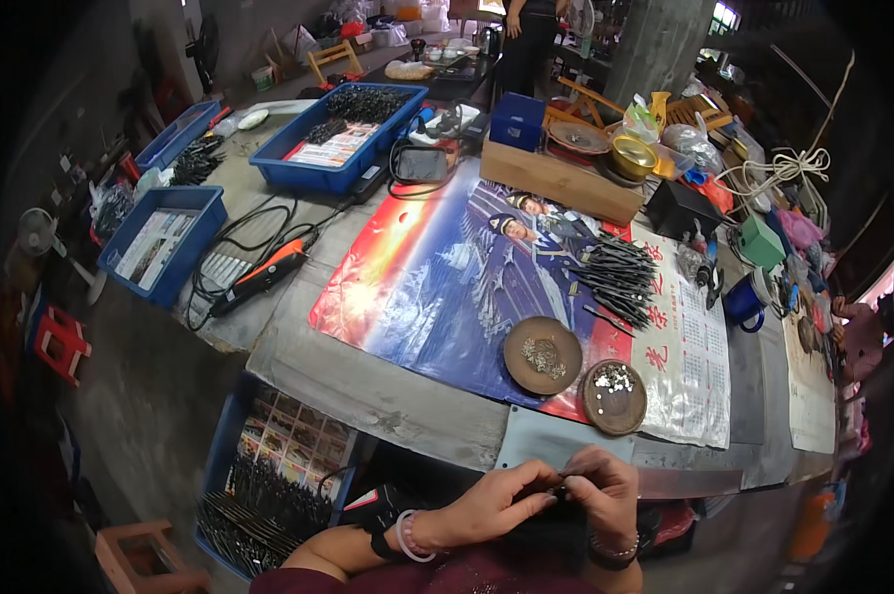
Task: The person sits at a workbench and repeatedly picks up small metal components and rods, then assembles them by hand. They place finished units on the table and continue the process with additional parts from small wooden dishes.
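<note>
hands: left hand and right hand together, pinching small dark part
place: below table's near edge
nearby: two round dishes

Both hands, left hand and right hand, pinch a small dark metal piece together at the near edge of the grey bench, below two round brown dishes.

A small dark metal piece, thin and mostly hidden, sits pinched between the fingertips of both hands, low at the near worktop edge
</note>
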The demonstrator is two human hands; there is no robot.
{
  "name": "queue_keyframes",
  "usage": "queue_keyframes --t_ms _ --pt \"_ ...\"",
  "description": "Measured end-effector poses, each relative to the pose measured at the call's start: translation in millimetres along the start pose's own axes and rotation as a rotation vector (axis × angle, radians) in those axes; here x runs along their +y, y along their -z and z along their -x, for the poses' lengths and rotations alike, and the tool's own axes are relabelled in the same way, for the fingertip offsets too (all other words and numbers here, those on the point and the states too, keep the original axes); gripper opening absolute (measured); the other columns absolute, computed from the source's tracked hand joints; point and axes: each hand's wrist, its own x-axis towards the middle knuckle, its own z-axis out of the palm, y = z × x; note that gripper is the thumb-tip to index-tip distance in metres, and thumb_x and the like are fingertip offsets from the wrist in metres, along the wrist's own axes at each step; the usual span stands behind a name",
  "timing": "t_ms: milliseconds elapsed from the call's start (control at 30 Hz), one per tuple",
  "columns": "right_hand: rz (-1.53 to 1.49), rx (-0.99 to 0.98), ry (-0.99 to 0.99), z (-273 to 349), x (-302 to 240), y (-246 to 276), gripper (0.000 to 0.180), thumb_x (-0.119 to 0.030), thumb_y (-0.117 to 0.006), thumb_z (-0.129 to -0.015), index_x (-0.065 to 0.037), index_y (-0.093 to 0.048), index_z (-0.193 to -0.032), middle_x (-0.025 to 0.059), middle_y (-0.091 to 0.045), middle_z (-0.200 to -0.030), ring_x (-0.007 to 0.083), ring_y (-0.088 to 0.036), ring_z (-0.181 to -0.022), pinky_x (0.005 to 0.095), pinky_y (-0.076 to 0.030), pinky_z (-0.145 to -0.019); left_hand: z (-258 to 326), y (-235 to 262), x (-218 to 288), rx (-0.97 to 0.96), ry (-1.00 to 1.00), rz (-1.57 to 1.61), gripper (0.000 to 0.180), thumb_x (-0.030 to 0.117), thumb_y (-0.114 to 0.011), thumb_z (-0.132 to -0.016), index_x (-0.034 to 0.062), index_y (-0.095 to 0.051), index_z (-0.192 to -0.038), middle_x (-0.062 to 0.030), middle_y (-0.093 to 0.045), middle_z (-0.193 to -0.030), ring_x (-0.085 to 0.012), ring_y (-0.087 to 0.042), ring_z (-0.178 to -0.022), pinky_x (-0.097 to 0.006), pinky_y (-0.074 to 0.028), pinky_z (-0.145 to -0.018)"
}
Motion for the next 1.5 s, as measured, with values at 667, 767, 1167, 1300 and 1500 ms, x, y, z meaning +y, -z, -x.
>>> queue_keyframes --t_ms 667,767,1167,1300,1500 --pt "1.3 -0.272 0.275 -149.4 19.0 20.3 0.026 -0.022 -0.065 -0.082 -0.005 -0.056 -0.099 0.0153 -0.057 -0.095 0.0372 -0.058 -0.085 0.0467 -0.044 -0.073 27.6 14.5 -7.9 0.165 0.168 0.211 0.026 0.009 -0.051 -0.096 -0.0011 -0.053 -0.12 -0.003 -0.061 -0.089 -0.0055 -0.054 -0.073 -0.021 -0.046 -0.068" --pt "1.398 -0.319 0.277 -160.6 33.4 16.9 0.029 -0.025 -0.066 -0.081 -0.005 -0.055 -0.099 0.0149 -0.057 -0.094 0.0359 -0.056 -0.086 0.0443 -0.044 -0.073 30.6 17.8 -9.1 0.139 0.134 0.182 0.026 0.009 -0.051 -0.097 -0.0002 -0.051 -0.122 -0.0045 -0.061 -0.094 -0.0064 -0.056 -0.078 -0.021 -0.047 -0.071" --pt "1.37 -0.278 0.228 -176.0 51.9 19.9 0.017 -0.015 -0.059 -0.078 0.001 -0.058 -0.084 0.0217 -0.062 -0.085 0.0412 -0.062 -0.073 0.049 -0.05 -0.068 39.8 12.9 -16.7 0.13 0.133 0.164 0.026 0.01 -0.051 -0.097 0.0009 -0.052 -0.122 -0.0041 -0.061 -0.095 -0.0071 -0.055 -0.081 -0.022 -0.046 -0.074" --pt "1.327 -0.3 0.226 -176.1 48.0 20.7 0.016 -0.015 -0.059 -0.078 0.001 -0.059 -0.083 0.0232 -0.063 -0.086 0.0412 -0.062 -0.073 0.0487 -0.05 -0.067 45.3 12.5 -14.4 0.159 0.094 0.146 0.026 0.009 -0.05 -0.097 0.0002 -0.052 -0.121 -0.0036 -0.061 -0.093 -0.0066 -0.055 -0.079 -0.021 -0.046 -0.072" --pt "1.072 -0.151 0.238 -173.4 40.9 26.0 0.015 -0.013 -0.06 -0.078 0.001 -0.055 -0.079 0.024 -0.059 -0.075 0.0435 -0.058 -0.074 0.0487 -0.046 -0.065 45.8 14.3 -8.3 0.157 0.081 0.096 0.026 0.008 -0.051 -0.097 -0.0008 -0.053 -0.121 -0.003 -0.062 -0.091 -0.0051 -0.055 -0.075 -0.02 -0.046 -0.069"
